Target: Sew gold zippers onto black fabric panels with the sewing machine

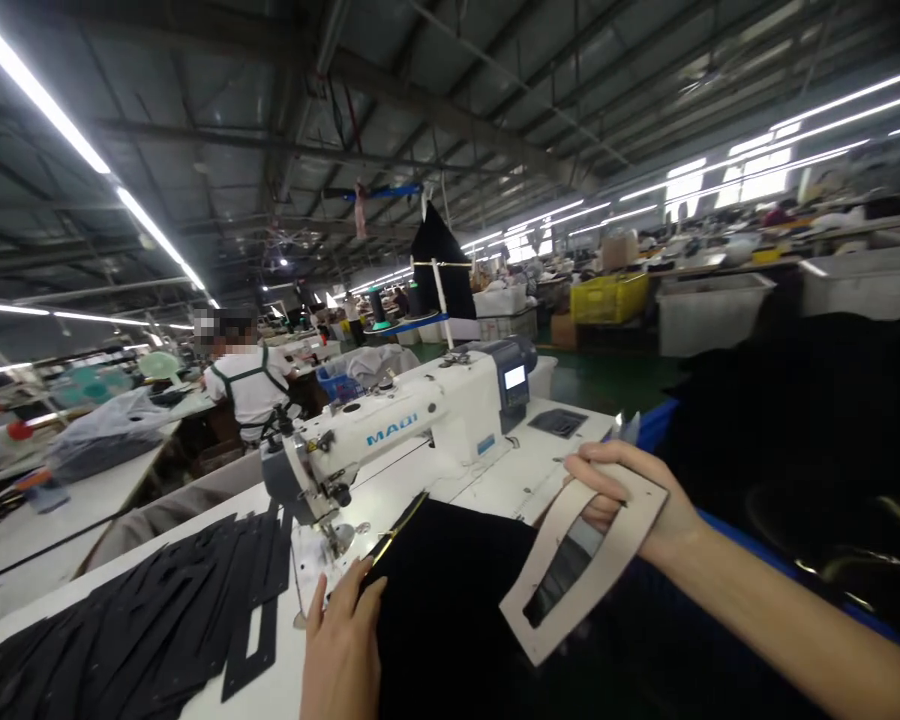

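**Pale slotted piece in the right hand, black cloth under the left**

A dark metal roof (450, 110) with rows of strip lights spans the top of the frame. Below it, a white counter (495, 490) runs from the lower left to the centre. A large black heap (810, 420) fills the right side, with the rim of a blue bin (652, 428) showing at its left edge. The white sewing machine (397, 425), marked MAQI, stands on the counter in the middle of the frame. Black strips (142, 610) lie in an overlapping pile at lower left, and a sheet of black cloth (442, 580) spreads across the bottom centre, its upper left edge close to the needle area. At centre left, a person in a white shirt (251, 390) faces away; a yellow bin (607, 300) sits at upper right.

The left hand (345, 625), lower centre, rests with fingers spread at the left edge of the cloth. The right hand (676, 520), right of centre, grips the upper end of the pale slotted piece (525, 620), which slants down to the left in front of the cloth. Smaller still are the machine's lit screen (515, 377) and the thin gold edging (401, 525) along the cloth.
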